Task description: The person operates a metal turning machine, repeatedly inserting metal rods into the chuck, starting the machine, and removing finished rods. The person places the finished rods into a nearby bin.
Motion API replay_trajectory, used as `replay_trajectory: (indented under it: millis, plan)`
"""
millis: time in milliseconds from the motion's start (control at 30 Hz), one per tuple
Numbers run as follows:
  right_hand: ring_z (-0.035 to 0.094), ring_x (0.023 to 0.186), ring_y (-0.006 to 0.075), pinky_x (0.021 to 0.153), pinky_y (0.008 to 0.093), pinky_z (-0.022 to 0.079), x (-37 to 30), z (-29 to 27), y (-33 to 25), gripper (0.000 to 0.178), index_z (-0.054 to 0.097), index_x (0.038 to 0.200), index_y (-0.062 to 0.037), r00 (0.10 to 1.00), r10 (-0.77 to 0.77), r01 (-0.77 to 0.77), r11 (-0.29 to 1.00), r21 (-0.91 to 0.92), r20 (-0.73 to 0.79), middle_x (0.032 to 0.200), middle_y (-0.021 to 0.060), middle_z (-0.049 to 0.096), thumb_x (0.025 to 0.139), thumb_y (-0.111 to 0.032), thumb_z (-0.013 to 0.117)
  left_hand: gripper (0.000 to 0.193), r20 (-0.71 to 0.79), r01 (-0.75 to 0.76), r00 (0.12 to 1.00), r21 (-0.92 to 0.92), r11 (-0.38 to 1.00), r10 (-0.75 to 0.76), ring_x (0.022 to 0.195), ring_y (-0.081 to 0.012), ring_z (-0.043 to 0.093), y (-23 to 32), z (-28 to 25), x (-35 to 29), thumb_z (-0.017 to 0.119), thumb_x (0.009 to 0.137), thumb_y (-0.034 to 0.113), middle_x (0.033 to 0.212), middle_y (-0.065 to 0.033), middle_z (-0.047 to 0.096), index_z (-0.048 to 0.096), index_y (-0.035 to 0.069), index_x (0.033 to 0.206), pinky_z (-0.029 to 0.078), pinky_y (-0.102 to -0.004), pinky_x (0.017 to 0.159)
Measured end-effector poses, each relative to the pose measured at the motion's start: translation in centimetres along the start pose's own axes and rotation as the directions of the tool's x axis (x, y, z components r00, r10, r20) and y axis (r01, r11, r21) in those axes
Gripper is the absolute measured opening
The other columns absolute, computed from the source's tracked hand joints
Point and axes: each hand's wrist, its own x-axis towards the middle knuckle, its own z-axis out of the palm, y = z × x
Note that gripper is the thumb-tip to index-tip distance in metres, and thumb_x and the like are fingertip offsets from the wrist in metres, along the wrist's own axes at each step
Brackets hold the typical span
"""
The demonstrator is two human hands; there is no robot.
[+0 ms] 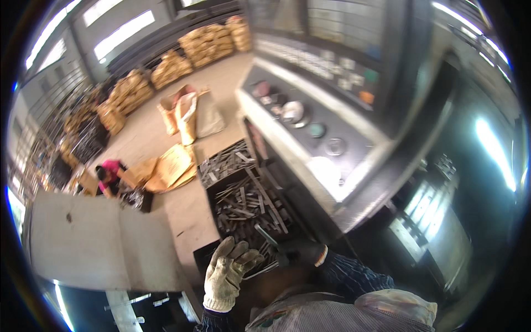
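Note:
My left hand, in a pale work glove, is raised near the lower middle with its fingers apart and nothing in them. To its right is my right hand, in a dark glove with a light cuff. Its fingers are closed on a short flat metal strip that points up and to the left. Beyond both hands stands a dark bin of loose metal strips, the pieces lying crosswise. The right fingertips are dim against the dark background.
A machine control panel with round buttons rises at the right. A grey sheet-metal surface lies at the left. Farther off, a person bends beside flattened cardboard. Filled sacks line the wall.

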Motion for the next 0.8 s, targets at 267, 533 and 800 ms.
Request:
replay_trajectory:
  millis: [267, 533, 800]
  plan:
    - [0.064, 0.108, 0.0153, 0.097, 0.0309, 0.053, -21.9, -3.4, -4.9, 0.036, 0.068, 0.131, -0.0019, 0.979, -0.036, 0.008, 0.991, -0.135, -0.201, 0.117, 0.0078, 0.07, 0.1, -0.019, 0.07, 0.064, 0.634, 0.272, 0.646, 0.329, 0.904, -0.425, 0.085, -0.0332, 0.072, -7.3, 14.8, 6.6, 0.064, 0.103, 0.03, 0.131, -0.0312, 0.063, 0.044, -0.012, 0.147, 0.061, -0.0421, 0.075]
    - [0.068, 0.104, 0.0178, 0.094, 0.0326, 0.055, -36.7, -3.1, -1.0, 0.033, 0.068, 0.127, 0.0007, 0.549, -0.406, 0.373, 0.901, -0.22, -0.731, 0.113, 0.0099, 0.072, 0.097, -0.012, 0.071, 0.042, 0.78, -0.468, 0.462, 0.619, 0.63, -0.423, 0.112, -0.0243, 0.07, -30.3, 30.7, 9.6, 0.058, 0.107, 0.031, 0.135, -0.0117, 0.067, 0.058, 0.01, 0.143, 0.056, -0.0345, 0.094]
    - [0.068, 0.1, 0.0165, 0.09, 0.0331, 0.055, -40.1, -1.2, 5.7, 0.033, 0.068, 0.126, -0.0007, 0.09, -0.402, 0.464, 0.827, -0.319, -0.911, 0.112, 0.0076, 0.072, 0.097, -0.017, 0.073, 0.063, 0.821, -0.806, 0.42, 0.142, -0.575, -0.386, 0.154, -0.0476, 0.025, -44.7, 40.5, 17.7, 0.051, 0.099, 0.047, 0.16, -0.0225, 0.042, 0.053, 0.007, 0.147, 0.004, -0.0734, 0.122]
